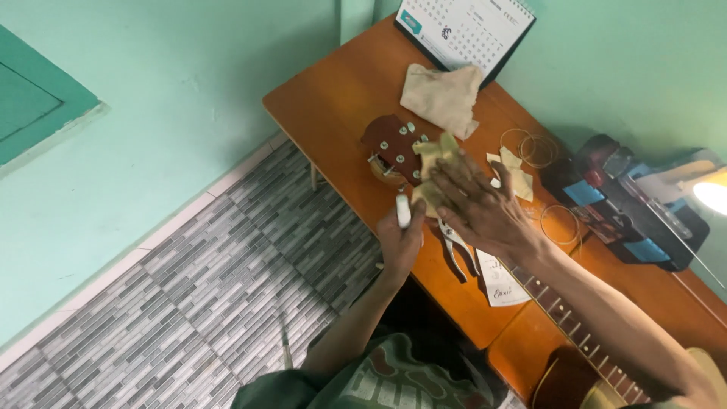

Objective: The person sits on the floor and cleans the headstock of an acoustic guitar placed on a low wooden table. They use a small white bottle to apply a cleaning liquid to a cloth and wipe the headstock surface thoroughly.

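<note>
A guitar lies across the orange wooden table (333, 91), its dark headstock (391, 148) with tuning pegs pointing to the far left corner and its fretted neck (564, 318) running toward me. My right hand (477, 204) presses flat, fingers spread, on a yellowish cloth (433, 170) laid over the headstock end of the neck. My left hand (400, 242) hovers at the table's near edge, closed around a small white tube-like object (403, 210).
A beige cloth (443, 95) and a desk calendar (462, 26) sit at the far end. Coiled strings (528, 148), pliers (454, 250), a paper packet (503, 284) and a dark case (628, 212) lie by the neck. Grey tiled floor (227, 288) lies left.
</note>
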